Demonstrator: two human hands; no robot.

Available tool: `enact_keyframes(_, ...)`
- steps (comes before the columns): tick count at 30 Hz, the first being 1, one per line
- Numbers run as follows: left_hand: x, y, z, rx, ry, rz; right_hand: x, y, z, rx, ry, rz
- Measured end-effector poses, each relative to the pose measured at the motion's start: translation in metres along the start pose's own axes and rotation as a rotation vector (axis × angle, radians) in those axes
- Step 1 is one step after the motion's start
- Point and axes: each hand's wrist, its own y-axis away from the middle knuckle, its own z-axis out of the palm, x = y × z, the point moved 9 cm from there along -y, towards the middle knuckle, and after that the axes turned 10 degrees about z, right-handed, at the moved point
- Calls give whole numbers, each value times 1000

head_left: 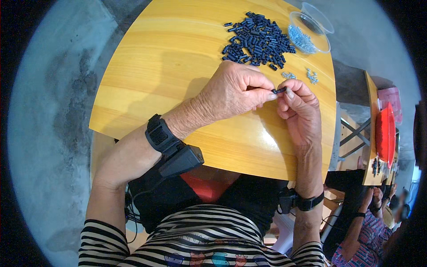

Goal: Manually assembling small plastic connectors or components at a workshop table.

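Note:
Between my two hands, over the right half of the yellow wooden table (147, 58), is a small black plastic piece (279, 90). My left hand (240, 86) pinches one end of it with thumb and forefinger. At the other end, the thumb and forefinger of my right hand (301, 104) close on it too. Just beyond the hands lies a large heap of similar small black pieces (260, 40). Two little piles of shiny silvery parts, the nearer pile (289, 75) and the right-hand pile (312, 76), rest close to my right fingers. What the silvery parts are is too small to tell.
A clear round tub (302, 40) of silvery parts stands at the table's far right, with a clear lid (318, 18) behind it. Further right, another table (372, 173) bears a red basin (386, 135); a person in a patterned top (367, 240) sits there.

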Motion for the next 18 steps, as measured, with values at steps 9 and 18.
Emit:
enact_keyframes(9, 4, -1, 0, -20, -78, 77, -5, 1, -1, 49, 119, -44)
enact_keyframes(18, 3, 0, 1, -47, -140, 125, -18, 8, 5, 96, 405, -194)
